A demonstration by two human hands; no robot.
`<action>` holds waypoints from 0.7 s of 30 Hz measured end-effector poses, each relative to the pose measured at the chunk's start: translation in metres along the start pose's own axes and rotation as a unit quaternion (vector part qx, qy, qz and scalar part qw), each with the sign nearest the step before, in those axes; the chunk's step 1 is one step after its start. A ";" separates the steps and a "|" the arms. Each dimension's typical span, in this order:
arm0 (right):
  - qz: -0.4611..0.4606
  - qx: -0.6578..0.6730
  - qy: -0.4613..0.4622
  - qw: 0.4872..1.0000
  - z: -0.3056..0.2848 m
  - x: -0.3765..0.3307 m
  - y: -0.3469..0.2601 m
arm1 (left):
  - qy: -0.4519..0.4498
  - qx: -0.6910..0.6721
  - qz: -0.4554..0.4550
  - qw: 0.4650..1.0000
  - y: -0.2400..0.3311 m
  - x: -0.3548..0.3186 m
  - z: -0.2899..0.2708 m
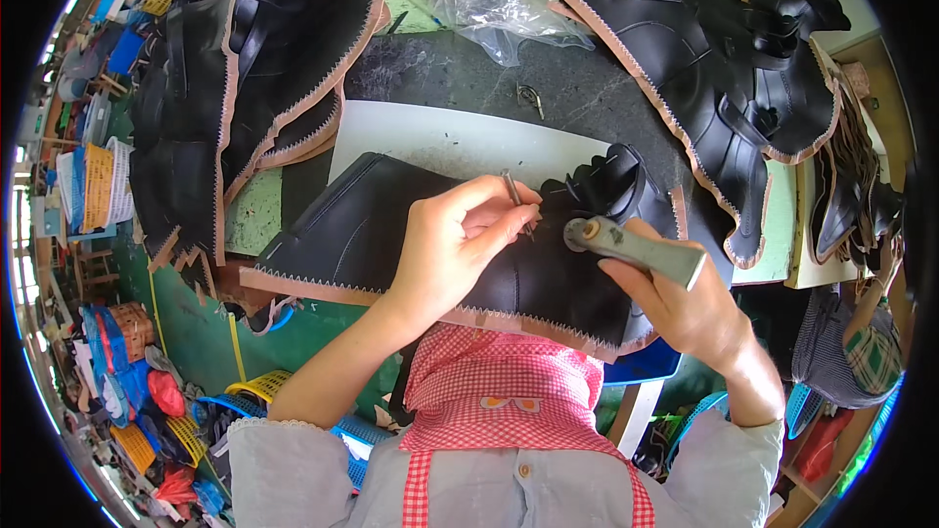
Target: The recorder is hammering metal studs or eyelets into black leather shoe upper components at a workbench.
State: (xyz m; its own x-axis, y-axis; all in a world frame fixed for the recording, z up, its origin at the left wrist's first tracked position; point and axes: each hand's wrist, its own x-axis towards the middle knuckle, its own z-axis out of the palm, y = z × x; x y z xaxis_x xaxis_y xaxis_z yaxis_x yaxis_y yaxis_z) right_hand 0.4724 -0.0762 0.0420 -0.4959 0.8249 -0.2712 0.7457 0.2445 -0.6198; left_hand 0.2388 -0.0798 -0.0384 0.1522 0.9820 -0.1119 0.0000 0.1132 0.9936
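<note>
A black leather shoe or boot upper (352, 215) with a zigzag-stitched tan edge lies spread before me, partly over a white board (411, 137). My left hand (455, 249) rests over its middle, thumb and fingers pinching a thin metal punch (514, 198), which stands tilted with its lower end at the leather. Just to the right, my right hand (680, 303) is closed round a grey metal hammer (641, 252); its rounded end is near the punch, apart from it. The hammer's handle is mostly hidden. Gathered black straps (611, 186) lie behind the hammer.
Stacks of similar black pieces lie at the left (284, 68) and right (675, 49). A clear plastic bag (504, 0) of small parts and a small metal piece (530, 98) are at the back. Baskets (98, 186) stand far left; another person's arm (885, 274) shows far right.
</note>
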 end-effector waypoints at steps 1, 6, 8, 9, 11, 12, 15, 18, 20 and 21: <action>0.000 0.001 -0.001 1.000 0.000 0.002 0.001 | -0.002 -0.026 -0.018 1.000 0.001 0.002 -0.001; -0.019 0.027 0.013 0.999 0.001 0.003 0.002 | -0.015 -0.030 -0.023 0.999 0.002 0.009 0.001; -0.012 0.036 0.005 0.999 0.002 0.002 0.003 | -0.018 -0.003 0.005 1.000 -0.004 0.009 0.001; -0.006 0.044 0.000 0.999 0.002 0.001 0.004 | -0.025 -0.024 0.005 0.999 -0.005 0.010 0.000; -0.012 0.041 0.000 0.999 0.001 0.001 0.003 | -0.031 -0.045 0.005 0.998 -0.004 0.012 -0.002; -0.017 0.038 0.000 0.999 0.002 0.001 0.003 | -0.029 -0.046 -0.017 0.998 -0.001 0.013 -0.001; -0.009 0.044 0.000 0.999 0.003 0.000 0.003 | -0.029 -0.040 -0.027 0.998 -0.001 0.014 0.001; -0.035 0.055 0.024 0.998 0.007 -0.001 0.006 | -0.028 -0.028 0.001 0.999 -0.004 0.013 0.004; -0.037 0.045 0.018 0.998 0.003 -0.001 0.007 | -0.025 -0.024 0.017 0.999 -0.004 0.011 0.007; -0.038 0.036 0.012 0.999 0.001 0.001 0.008 | -0.014 0.000 0.030 0.999 -0.004 0.010 0.008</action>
State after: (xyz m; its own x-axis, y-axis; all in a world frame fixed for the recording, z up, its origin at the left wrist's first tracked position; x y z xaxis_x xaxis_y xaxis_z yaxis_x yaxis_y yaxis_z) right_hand 0.4775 -0.0744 0.0356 -0.5381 0.8179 -0.2034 0.6719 0.2706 -0.6894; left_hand 0.2482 -0.0717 -0.0436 0.1799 0.9824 -0.0509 -0.0098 0.0536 0.9985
